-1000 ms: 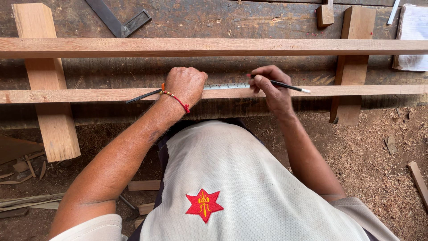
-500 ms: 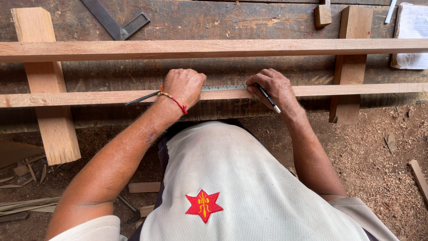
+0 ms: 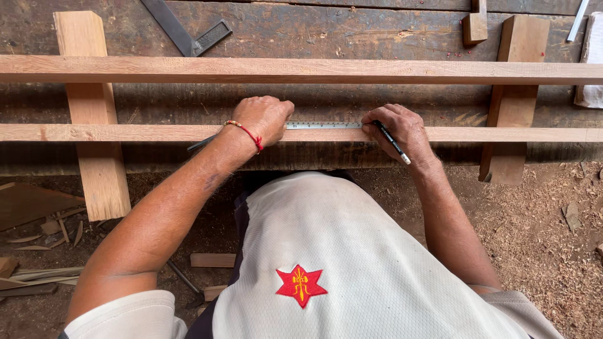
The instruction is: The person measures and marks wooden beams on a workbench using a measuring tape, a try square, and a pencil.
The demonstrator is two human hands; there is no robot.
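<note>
Steel ruler [image 3: 323, 125] is lying flat along the nearer wooden batten [image 3: 125, 132], which is resting across 2 upright-laid wooden blocks [image 3: 94, 125] on the dark bench [image 3: 314, 31]. The left hand [image 3: 264, 118] is pressing down on the ruler's left end, fingers curled together over it and clamping it to the batten. The right hand [image 3: 402, 129] is closed on a black pencil [image 3: 392, 142], with its tip at the ruler's right end and its pale butt pointing back toward the person. A red thread bracelet [image 3: 248, 132] is sitting on the left wrist.

By the look of it, the marking step is in hand: a measurement is being set off on the batten. The next move seems to call for the ruler staying pinned without sliding and the pencil tip touching the wood right at the ruler's edge.

A second batten [image 3: 314, 69] is lying parallel, farther back, with a try square [image 3: 188, 31] behind it. No containers are showing; sawdust and offcuts are covering the floor [image 3: 540, 226].
</note>
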